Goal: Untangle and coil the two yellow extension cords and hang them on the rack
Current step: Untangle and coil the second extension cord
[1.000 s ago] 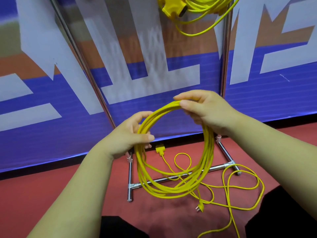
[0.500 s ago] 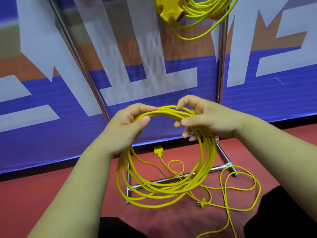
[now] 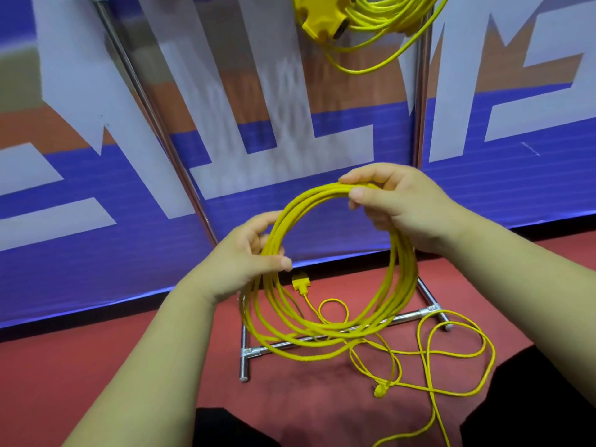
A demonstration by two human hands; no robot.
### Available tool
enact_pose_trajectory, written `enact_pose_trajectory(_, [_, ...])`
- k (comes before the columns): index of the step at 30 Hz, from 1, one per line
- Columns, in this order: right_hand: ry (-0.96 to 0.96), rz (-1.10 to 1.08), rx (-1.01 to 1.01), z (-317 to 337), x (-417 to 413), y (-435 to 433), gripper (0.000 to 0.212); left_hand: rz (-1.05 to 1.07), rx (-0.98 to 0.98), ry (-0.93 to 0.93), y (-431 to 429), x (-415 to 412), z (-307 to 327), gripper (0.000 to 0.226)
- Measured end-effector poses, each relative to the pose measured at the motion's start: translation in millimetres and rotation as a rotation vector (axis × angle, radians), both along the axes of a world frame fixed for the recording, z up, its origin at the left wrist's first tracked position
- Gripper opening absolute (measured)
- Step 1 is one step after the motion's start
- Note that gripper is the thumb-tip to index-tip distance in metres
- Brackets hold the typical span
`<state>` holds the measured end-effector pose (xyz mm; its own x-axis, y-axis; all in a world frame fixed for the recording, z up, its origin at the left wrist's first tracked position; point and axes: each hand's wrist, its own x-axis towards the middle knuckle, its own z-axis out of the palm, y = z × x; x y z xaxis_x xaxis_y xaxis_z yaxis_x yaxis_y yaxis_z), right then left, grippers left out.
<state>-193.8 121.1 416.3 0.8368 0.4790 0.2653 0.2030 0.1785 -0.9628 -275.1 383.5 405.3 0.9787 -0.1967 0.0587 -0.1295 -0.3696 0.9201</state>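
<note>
A coil of yellow extension cord (image 3: 396, 285) hangs in front of me as a round bundle of several loops. My right hand (image 3: 396, 204) pinches the top of the coil. My left hand (image 3: 248, 259) grips the coil's left side. Loose cord (image 3: 451, 350) trails from the coil in slack loops on the red floor, ending in a small plug (image 3: 380, 390). A yellow socket end (image 3: 301, 282) lies on the floor behind the coil. A second yellow cord (image 3: 380, 17) with its yellow socket block (image 3: 322, 21) hangs coiled at the top of the rack.
The metal rack has two upright poles (image 3: 419, 108) and a chrome base bar (image 3: 403, 317) on the red floor. A blue, white and orange banner (image 3: 96, 188) stands behind it. My dark trouser legs (image 3: 532, 398) show at the bottom.
My left hand slid from the top of the coil down to its left side. The right hand stays on the top. The coil's loops have drawn together.
</note>
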Motion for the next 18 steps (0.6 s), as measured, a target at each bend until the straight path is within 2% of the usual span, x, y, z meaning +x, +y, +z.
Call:
enact_pose_trajectory(2, [0.021,-0.063,0.027,-3,5,-9,0.019,0.059,-0.018,0.003,3,2,-5,0.067])
enact_pose_trajectory(4, [0.02,-0.078,-0.036,-7,9,-19,0.018,0.126,-0.055,-0.044,1,2,-4,0.06])
enact_pose_trajectory(7, [0.133,0.112,-0.144,-11,10,-32,0.015,0.217,-0.056,-0.168,-6,1,5,0.043])
enact_pose_trajectory(10, [0.254,0.283,-0.187,-8,4,-36,0.021,0.201,-0.046,-0.221,-11,-4,17,0.031])
enact_pose_trajectory(15, [0.095,0.335,-0.193,2,-5,-16,0.028,0.091,0.089,-0.258,-22,-8,26,0.026])
enact_pose_trajectory(18, [0.004,0.278,-0.159,5,-12,-4,0.028,0.072,0.063,-0.247,-29,-9,29,0.031])
